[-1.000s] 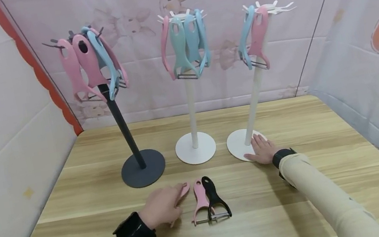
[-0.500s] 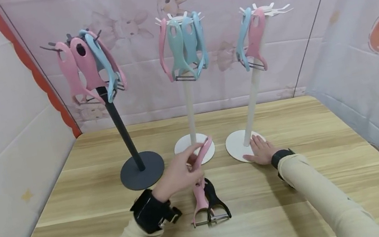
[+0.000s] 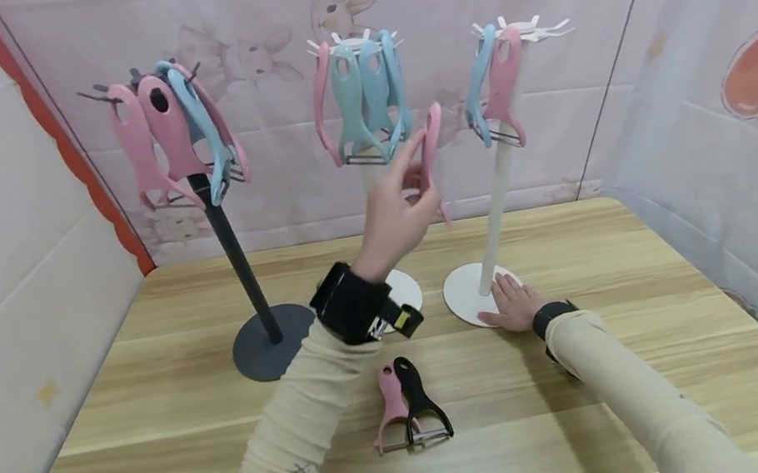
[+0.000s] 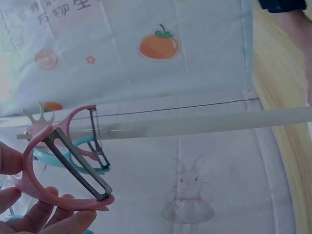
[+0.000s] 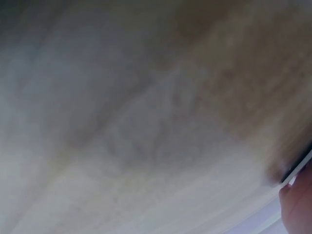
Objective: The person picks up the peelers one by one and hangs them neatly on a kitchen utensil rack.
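My left hand [image 3: 395, 208] is raised in the air and pinches a pink peeler [image 3: 431, 149] between the middle white stand [image 3: 359, 71] and the right white stand [image 3: 493, 191]. In the left wrist view the pink peeler [image 4: 63, 161] shows its blade, held by my fingers [image 4: 44, 217]. My right hand [image 3: 513, 304] lies flat on the round base [image 3: 464, 296] of the right white stand. A pink peeler [image 3: 390, 408] and a black peeler [image 3: 420, 408] lie side by side on the wooden table [image 3: 580, 252].
A dark stand [image 3: 223, 213] at the left carries pink and blue peelers. The middle stand holds pink, teal and blue ones; the right stand holds a blue and a pink one. Printed fabric walls close in the table on three sides. The right wrist view is a blur.
My left hand picked up a pink peeler from the table and lifted it up and to the right, to the height of the hanging peelers. The right hand stayed on the base.
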Demonstrator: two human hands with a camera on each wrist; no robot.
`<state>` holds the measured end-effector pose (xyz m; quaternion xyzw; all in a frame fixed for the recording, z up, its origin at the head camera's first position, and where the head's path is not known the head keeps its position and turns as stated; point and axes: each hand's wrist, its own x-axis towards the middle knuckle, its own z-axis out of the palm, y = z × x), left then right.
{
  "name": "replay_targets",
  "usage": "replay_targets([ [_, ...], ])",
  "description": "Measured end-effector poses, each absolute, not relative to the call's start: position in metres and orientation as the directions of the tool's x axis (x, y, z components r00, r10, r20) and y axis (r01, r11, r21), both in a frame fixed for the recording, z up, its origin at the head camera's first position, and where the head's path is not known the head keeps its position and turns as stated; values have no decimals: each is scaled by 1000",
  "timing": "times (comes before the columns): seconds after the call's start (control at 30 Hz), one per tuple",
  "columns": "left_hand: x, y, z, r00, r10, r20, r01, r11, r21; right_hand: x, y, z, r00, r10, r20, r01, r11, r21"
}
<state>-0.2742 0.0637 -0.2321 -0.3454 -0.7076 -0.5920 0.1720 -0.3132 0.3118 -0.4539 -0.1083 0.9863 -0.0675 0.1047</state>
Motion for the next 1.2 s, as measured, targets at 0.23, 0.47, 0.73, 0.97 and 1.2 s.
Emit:
replay_targets([
  [0.23,-290,86,-200,-708,305,637,693,126,710,-314,316,-452,-958,-208,-198,-174,969,-177],
  [0.47,-306,110,-176,-780,299,550,601,107,792,-312,317,-456,-958,-213,-194,-184,971,-156],
  [0.73,-324,130,-161,-785,353,509,601,233,765,-305,320,-463,-961,-196,-197,-170,976,-139],
  [0.97,-331,135,-155,-809,367,460,576,332,747,-306,314,-458,-957,-196,-212,-172,977,-128],
  [1.2,-335,139,-153,-814,366,451,575,390,720,-310,312,-454,-960,-204,-192,-180,974,-134],
])
